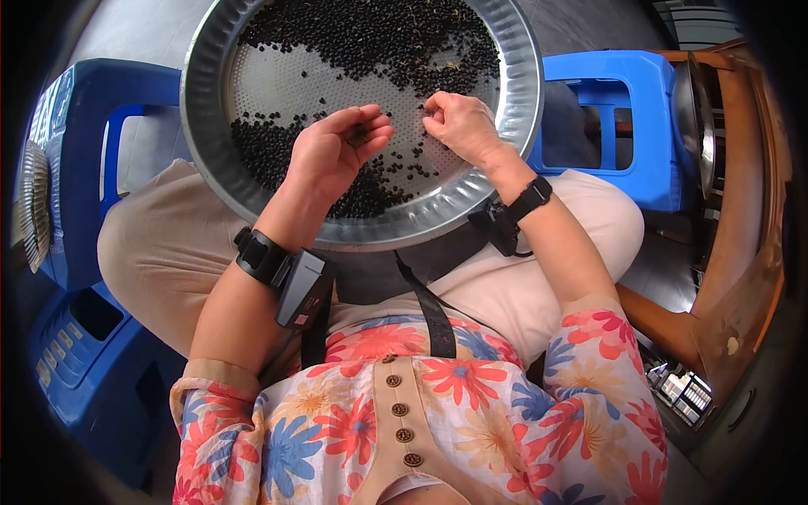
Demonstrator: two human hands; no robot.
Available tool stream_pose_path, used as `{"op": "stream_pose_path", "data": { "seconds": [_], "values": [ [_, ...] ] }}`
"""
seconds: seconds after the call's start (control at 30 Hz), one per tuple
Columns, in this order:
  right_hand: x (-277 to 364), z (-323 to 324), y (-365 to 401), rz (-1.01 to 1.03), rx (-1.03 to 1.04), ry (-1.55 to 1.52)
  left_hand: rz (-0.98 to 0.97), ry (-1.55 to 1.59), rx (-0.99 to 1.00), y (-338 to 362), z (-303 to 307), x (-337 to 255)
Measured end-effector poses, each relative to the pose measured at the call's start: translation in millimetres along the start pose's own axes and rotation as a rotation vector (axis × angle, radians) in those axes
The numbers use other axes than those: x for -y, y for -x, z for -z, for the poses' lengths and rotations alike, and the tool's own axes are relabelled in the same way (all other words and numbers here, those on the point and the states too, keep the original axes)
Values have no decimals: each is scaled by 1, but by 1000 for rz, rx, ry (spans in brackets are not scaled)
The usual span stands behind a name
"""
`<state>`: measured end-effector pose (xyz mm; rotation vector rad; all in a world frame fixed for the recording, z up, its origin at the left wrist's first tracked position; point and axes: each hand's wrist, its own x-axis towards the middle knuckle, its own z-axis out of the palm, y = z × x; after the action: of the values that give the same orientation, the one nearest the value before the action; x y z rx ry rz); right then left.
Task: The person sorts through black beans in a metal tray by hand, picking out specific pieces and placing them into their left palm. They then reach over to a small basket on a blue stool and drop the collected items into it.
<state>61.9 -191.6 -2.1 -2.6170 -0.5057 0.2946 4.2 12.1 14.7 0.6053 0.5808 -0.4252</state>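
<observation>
A large round metal pan (261, 220) with a fluted rim and a perforated bottom rests in front of my lap. Small black beans (370, 42) lie across its far side, with pale bits mixed among them. More beans are heaped at the near left, and loose ones are scattered between. Above the near heap, my left hand (341, 145) is palm up, its fingers curled round a few dark beans. My right hand (463, 128) is over the right half of the pan, thumb and fingertips pinched together. Whatever is between those fingertips is too small to make out.
Blue plastic stools stand at the left (93, 93) and right (652, 126) of the pan. A brown wooden chair frame (736, 168) is at the far right. Black devices are strapped to both wrists, and a black strap (433, 316) hangs over my lap.
</observation>
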Motion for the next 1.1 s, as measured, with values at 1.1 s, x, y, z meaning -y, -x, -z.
{"op": "stream_pose_path", "data": {
  "seconds": [1.1],
  "values": [
    [-1,19,11,77,-179,-52,147,-69,-5,-4,2,25]
  ]
}}
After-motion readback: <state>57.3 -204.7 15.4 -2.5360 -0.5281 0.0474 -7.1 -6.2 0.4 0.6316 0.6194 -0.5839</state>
